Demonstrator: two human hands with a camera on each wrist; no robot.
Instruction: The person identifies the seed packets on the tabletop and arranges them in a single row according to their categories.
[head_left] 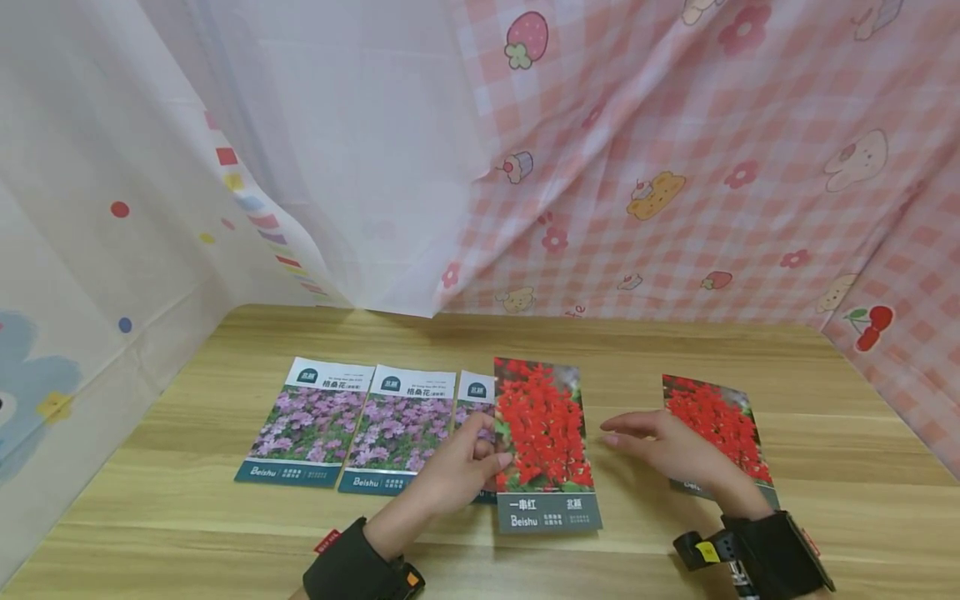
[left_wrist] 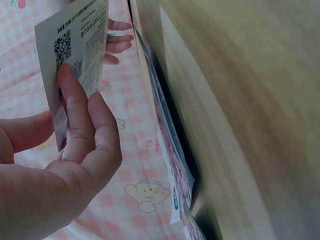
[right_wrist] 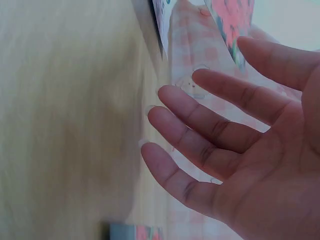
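My left hand (head_left: 450,475) pinches the left edge of a red-flower seed packet (head_left: 543,425), thumb in front and fingers behind. The packet is raised off the table, its printed front towards the head camera; the left wrist view shows its white back with a QR code (left_wrist: 63,47). To its right, my right hand (head_left: 667,446) holds nothing. Its fingers (right_wrist: 195,105) are spread and loosely straight, pointing towards the packet but apart from it. Under the right hand and wrist lies a second red-flower packet (head_left: 712,412), partly covered.
Two purple-flower packets (head_left: 315,425) (head_left: 405,425) lie side by side on the wooden table (head_left: 150,517) at left. A third purple-flower packet (head_left: 474,390) is mostly hidden behind the raised one. A pink checked cloth (head_left: 675,250) and a white cloth (head_left: 375,167) hang behind.
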